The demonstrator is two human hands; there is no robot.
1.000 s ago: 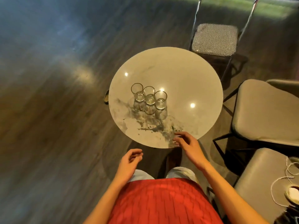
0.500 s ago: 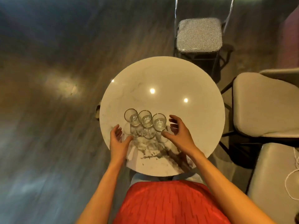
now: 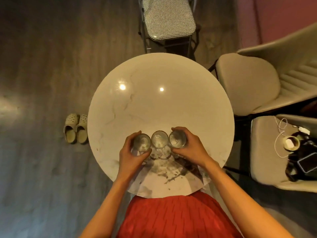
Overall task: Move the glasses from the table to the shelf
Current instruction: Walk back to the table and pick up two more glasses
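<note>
Three clear drinking glasses stand in a row near the front of a round white marble table [image 3: 154, 100]. My left hand [image 3: 132, 155] is wrapped around the left glass [image 3: 142, 142]. My right hand [image 3: 190, 148] is wrapped around the right glass [image 3: 177, 139]. The middle glass [image 3: 159, 139] stands between them with no hand on it, touching or nearly touching both neighbours. All three look empty and upright. No shelf is in view.
A houndstooth-cushioned chair [image 3: 168, 16] stands beyond the table. Two beige padded chairs [image 3: 248, 86] are on the right; the nearer one [image 3: 267, 152] holds a phone, cables and a tape roll. A pair of clogs [image 3: 75, 128] lies on the wooden floor at the left.
I have stepped closer to the table. Both hands moved forward from the table's near edge and closed around the outer two glasses.
</note>
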